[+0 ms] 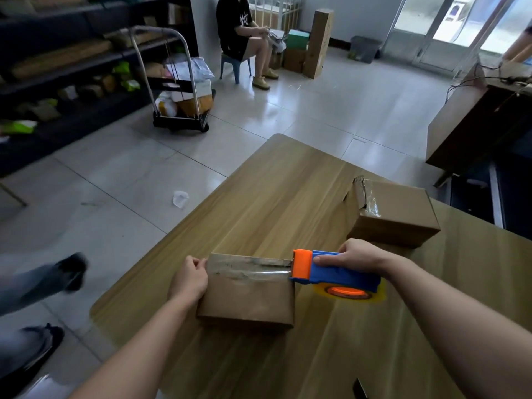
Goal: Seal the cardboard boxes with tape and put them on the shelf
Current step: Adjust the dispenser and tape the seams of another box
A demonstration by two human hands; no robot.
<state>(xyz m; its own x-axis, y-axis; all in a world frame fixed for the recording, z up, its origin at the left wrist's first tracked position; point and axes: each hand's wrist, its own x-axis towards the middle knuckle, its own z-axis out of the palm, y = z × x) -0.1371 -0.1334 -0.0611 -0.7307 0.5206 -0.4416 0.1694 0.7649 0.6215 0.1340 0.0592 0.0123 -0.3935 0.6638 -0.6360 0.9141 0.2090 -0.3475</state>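
Right hand (359,256) grips a blue and orange tape dispenser (342,273) from above, fingers wrapped round its blue body, the orange roller end touching the right top edge of the box (247,295). Left hand (188,279) is clamped on the box's left edge, fingers curled over the top corner where the tape (253,269) begins; whether it pinches the tape end itself I cannot tell. A clear strip of tape runs across the top of the box from that hand to the dispenser, stretched taut. The box lies flat near the front of the wooden worktop (273,197). Further back and to the right sits a second box (400,214), well apart from the first — its left end looks torn, with crinkled tape hanging on it. Across the tiled floor stands a dark shelf (57,67) loaded with parcels, and beside it a hand trolley (178,90) piled with packages. Someone sits on a blue stool (230,64) at the back wall, next to a tall carton (319,41).
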